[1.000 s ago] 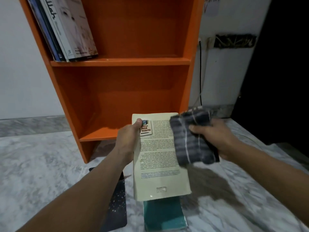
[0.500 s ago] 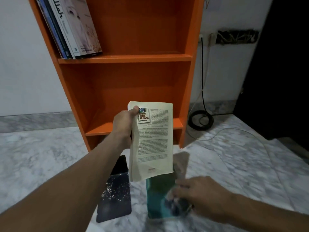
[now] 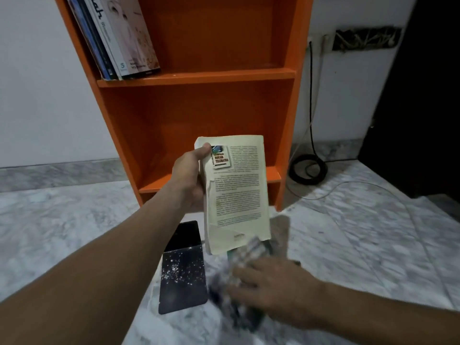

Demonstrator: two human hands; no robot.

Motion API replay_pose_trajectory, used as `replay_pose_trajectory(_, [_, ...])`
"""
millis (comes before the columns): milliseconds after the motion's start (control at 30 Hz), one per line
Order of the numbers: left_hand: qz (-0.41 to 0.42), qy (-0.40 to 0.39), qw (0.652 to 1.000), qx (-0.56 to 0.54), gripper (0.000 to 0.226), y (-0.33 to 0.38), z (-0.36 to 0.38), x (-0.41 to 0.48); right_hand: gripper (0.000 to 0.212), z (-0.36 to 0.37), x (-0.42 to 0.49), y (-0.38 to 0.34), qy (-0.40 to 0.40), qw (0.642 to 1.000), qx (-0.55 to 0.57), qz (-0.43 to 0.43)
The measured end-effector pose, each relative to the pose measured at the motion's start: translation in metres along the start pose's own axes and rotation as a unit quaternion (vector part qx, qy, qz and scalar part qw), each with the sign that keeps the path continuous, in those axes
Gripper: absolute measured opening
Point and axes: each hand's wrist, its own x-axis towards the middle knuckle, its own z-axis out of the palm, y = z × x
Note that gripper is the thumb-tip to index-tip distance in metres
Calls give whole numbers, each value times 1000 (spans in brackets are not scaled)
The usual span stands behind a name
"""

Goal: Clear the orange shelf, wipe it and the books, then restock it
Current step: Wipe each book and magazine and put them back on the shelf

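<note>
My left hand (image 3: 189, 175) grips a cream paperback (image 3: 239, 190) by its upper left corner and holds it upright, back cover towards me, in front of the orange shelf (image 3: 199, 75). The shelf's lower compartment behind the book holds nothing. Low on the floor, my right hand (image 3: 276, 287) lies on the dark striped cloth (image 3: 246, 252), which is bunched under its fingers and blurred. The cloth covers most of a teal book beneath it. Several books (image 3: 119, 38) lean at the left of the upper compartment.
A dark book with white speckles (image 3: 183, 275) lies flat on the marble floor (image 3: 74, 232), left of the cloth. A coiled black cable (image 3: 308, 169) sits by the shelf's right foot, its lead running up the wall. A dark doorway (image 3: 423, 95) is at the right.
My right hand dropped with the cloth from the paperback's cover down to the floor onto the teal book. My left hand lifted the paperback a little towards the shelf.
</note>
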Motion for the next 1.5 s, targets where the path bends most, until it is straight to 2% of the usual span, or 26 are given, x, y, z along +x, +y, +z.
replay_pose_trajectory(33, [3, 9, 1000, 4, 43, 0, -3, 1, 36, -1, -7, -1, -29, 999, 23, -7])
replay_pose_trajectory(67, [6, 19, 1000, 13, 42, 1, -4, 1, 34, -7, -9, 3, -24, 999, 37, 10])
replay_pose_trajectory(167, [20, 28, 999, 28, 45, 1, -4, 1, 38, -43, 5, 32, 138, 979, 93, 122])
replay_pose_trajectory(233, [48, 39, 997, 55, 40, 1, -2, 3, 40, -78, 31, 57, 245, 936, 111, 226])
replay_pose_trajectory(300, [75, 39, 994, 75, 28, 3, 5, 2, 44, -95, 61, 80, 297, 901, 101, 299])
replay_pose_trajectory(333, [80, 32, 993, 79, 26, 3, 10, -1, 44, -94, 72, 83, 296, 896, 112, 312])
replay_pose_trajectory(400, [83, 19, 993, 83, 27, 1, 19, -3, 44, -74, 77, 69, 265, 913, 111, 291])
replay_pose_trajectory(467, [75, 14, 995, 63, 30, 2, 22, -6, 46, -35, 55, 37, 196, 956, 21, 218])
replay_pose_trajectory(533, [86, 27, 994, 63, 34, 4, 17, -5, 43, 4, 18, 10, 85, 991, -39, 95])
replay_pose_trajectory(567, [103, 42, 992, 65, 33, 5, 14, -4, 37, 14, 2, 3, 23, 998, -17, 50])
replay_pose_trajectory(600, [121, 66, 988, 71, 31, 5, 11, -3, 35, 17, -9, 2, -14, 999, 19, 40])
replay_pose_trajectory(633, [140, 93, 982, 85, 32, 5, 9, 1, 37, 12, -14, 6, -10, 996, 60, 62])
replay_pose_trajectory(700, [175, 153, 963, 137, 41, 3, 5, 8, 44, -11, -9, 24, 111, 977, 107, 149])
replay_pose_trajectory(800, [197, 212, 937, 198, 53, -4, -1, 9, 49, -65, 17, 68, 300, 906, 148, 259])
replay_pose_trajectory(867, [201, 222, 927, 225, 60, -6, -4, 10, 62, -94, 42, 103, 362, 863, 126, 328])
replay_pose_trajectory(933, [208, 221, 925, 228, 67, -11, -6, 12, 79, -100, 65, 122, 331, 854, 202, 348])
replay_pose_trajectory(1000, [205, 226, 929, 209, 68, -13, -4, 12, 71, -82, 70, 115, 287, 852, 323, 295])
replay_pose_trajectory(1067, [193, 236, 935, 182, 66, -11, -7, 10, 55, -52, 44, 90, 273, 879, 300, 252])
replay_pose_trajectory(1100, [190, 242, 937, 165, 65, -7, -10, 7, 54, -34, 21, 80, 259, 895, 279, 234])
replay_pose_trajectory(1133, [190, 249, 937, 154, 64, -2, -16, 5, 59, -20, -6, 74, 222, 905, 283, 227])
replay_pose_trajectory(1233, [211, 263, 924, 179, 65, 13, -34, 3, 60, 7, -73, 71, 19, 936, 253, 243])
replay_pose_trajectory(1267, [217, 262, 922, 183, 65, 15, -38, 4, 57, 6, -79, 76, 10, 930, 232, 286])
replay_pose_trajectory(1333, [210, 248, 928, 182, 65, 16, -40, 5, 56, -13, -62, 92, 120, 890, 228, 376])
replay_pose_trajectory(1367, [204, 237, 932, 183, 65, 14, -39, 5, 57, -34, -42, 99, 196, 873, 220, 389])
replay_pose_trajectory(1433, [194, 211, 938, 198, 66, 7, -33, 7, 64, -80, 5, 112, 298, 873, 189, 336])
replay_pose_trajectory(1500, [190, 188, 941, 206, 68, 3, -22, 9, 76, -109, 43, 111, 317, 890, 176, 278])
